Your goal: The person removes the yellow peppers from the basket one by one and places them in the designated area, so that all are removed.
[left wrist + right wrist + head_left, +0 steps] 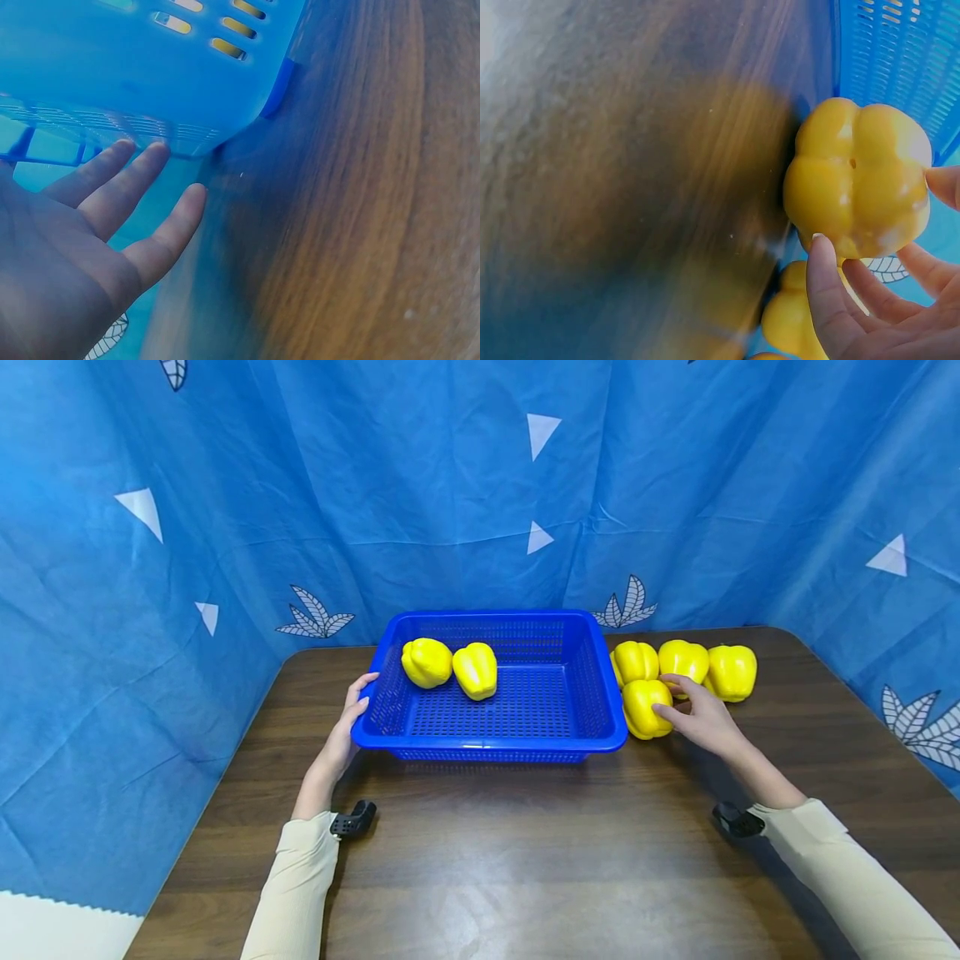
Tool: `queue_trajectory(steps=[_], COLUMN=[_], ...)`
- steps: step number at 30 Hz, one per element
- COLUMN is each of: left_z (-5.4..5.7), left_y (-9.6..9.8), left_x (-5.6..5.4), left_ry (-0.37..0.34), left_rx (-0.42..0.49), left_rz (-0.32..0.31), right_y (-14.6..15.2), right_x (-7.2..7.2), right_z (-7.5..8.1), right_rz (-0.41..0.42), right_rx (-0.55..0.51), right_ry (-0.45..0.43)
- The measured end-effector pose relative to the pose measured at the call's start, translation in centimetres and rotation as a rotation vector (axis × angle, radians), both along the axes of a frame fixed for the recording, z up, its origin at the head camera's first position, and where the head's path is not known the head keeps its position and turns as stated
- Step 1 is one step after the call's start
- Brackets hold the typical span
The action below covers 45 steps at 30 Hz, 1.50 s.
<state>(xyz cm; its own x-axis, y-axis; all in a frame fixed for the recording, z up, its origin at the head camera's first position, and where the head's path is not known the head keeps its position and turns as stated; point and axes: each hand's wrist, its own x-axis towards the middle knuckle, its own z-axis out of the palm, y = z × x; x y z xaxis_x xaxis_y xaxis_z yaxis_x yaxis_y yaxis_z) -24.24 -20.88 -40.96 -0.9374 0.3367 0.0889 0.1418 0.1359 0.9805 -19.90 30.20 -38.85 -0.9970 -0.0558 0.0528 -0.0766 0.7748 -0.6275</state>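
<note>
A blue plastic basket (487, 743) with slotted walls stands on the table, two yellow bell peppers (427, 662) lying in its left part. At the basket's left side, my left hand (348, 720) touches the outer wall under the rim; its fingers (124, 191) look nearly straight in the left wrist view. Just right of the basket, my right hand (701, 717) has thumb and fingers around a yellow bell pepper (859, 180), lobed end showing in the right wrist view. This pepper (643, 710) is the nearest of the group there.
Several more yellow bell peppers (731, 673) sit behind and beside the right hand, close together near the table's back edge. Blue patterned cloth (450, 485) hangs behind and along both sides of the brown wooden table (487, 852).
</note>
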Motion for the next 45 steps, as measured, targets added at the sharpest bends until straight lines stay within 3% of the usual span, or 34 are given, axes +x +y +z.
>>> queue_trajectory(steps=[22, 35, 45], left_z=[-0.1, -0.1, 0.0], left_y=[-0.1, 0.0, 0.0], left_x=[0.0, 0.1, 0.0], left_ry=[0.004, 0.001, -0.006], left_rx=[0.002, 0.014, 0.009], left_rz=[0.003, 0.002, -0.002], right_y=[-0.6, -0.3, -1.2], right_x=[0.2, -0.6, -1.4], right_z=[-0.4, 1.4, 2.9], right_rz=[-0.049, -0.079, -0.087], right_rx=[-0.045, 0.015, -0.003], right_ry=[-0.047, -0.003, 0.051])
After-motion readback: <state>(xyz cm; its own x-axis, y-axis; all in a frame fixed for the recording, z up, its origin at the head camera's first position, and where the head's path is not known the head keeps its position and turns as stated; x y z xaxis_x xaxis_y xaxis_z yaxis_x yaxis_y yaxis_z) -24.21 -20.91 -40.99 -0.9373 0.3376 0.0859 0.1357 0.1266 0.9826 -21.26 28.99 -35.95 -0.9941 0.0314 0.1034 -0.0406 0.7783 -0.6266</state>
